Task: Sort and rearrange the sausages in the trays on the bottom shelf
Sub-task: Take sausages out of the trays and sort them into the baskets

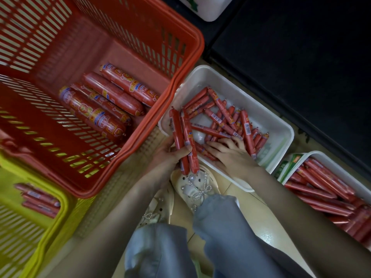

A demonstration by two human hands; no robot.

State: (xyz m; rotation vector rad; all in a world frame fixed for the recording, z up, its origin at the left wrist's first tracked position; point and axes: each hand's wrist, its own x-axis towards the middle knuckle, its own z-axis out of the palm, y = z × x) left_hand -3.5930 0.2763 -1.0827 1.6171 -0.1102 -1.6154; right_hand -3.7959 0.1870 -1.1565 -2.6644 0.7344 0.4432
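A white tray (267, 119) on the floor holds several thin red sausages (226, 117) lying in a loose jumble. My left hand (170, 155) grips a small bundle of thin sausages (182, 137) at the tray's near left corner, their ends pointing down toward my shoe. My right hand (230, 151) lies inside the tray with fingers spread on the loose sausages; whether it holds any is hidden. A second white tray (329, 157) at the right holds several long thin sausages (321, 185) laid roughly parallel.
A red basket (186, 43) at the left holds several thick sausages (104, 101). A yellow basket (60, 199) at the lower left holds a few more. Dark shelving (291, 47) runs behind the trays. My shoes (192, 187) and jeans fill the floor between.
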